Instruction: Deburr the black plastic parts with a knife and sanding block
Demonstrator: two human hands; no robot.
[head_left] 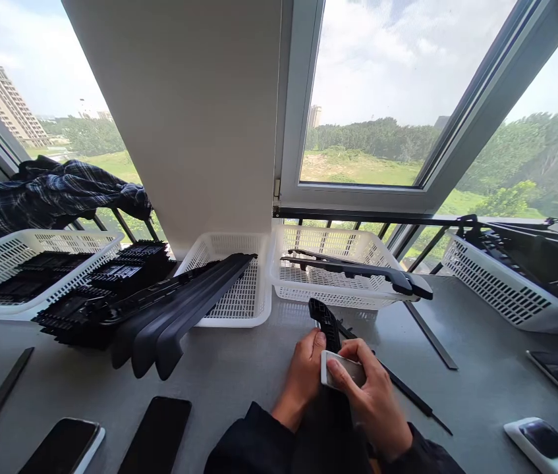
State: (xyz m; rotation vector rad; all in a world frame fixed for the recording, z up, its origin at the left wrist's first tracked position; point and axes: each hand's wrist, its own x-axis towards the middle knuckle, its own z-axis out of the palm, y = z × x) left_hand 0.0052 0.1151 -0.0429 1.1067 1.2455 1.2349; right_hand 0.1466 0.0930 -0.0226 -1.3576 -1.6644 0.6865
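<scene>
My left hand [303, 365] is closed around a long black plastic trim piece [325, 322]. Its ribbed, curved end points up and away from me, and its lower part runs down towards my body between my sleeves. Between the thumb and fingers of my right hand [370, 392] is a small white rectangular block [352, 370] with a greyish face. The block lies against or just over the trim piece; whether they touch, I cannot tell. On the table right behind my right hand lies a thin dark file-like tool [407, 390] with a narrow pointed end.
Similar black trims [194, 306] lean across a white basket [259, 309]; others rest over a second basket [358, 299]. Stacked black ribbed parts [105, 289] stand left. Phones [157, 434], a flat metal strip [431, 337], a blade-like tool [4, 392] and a white device [545, 444] lie around.
</scene>
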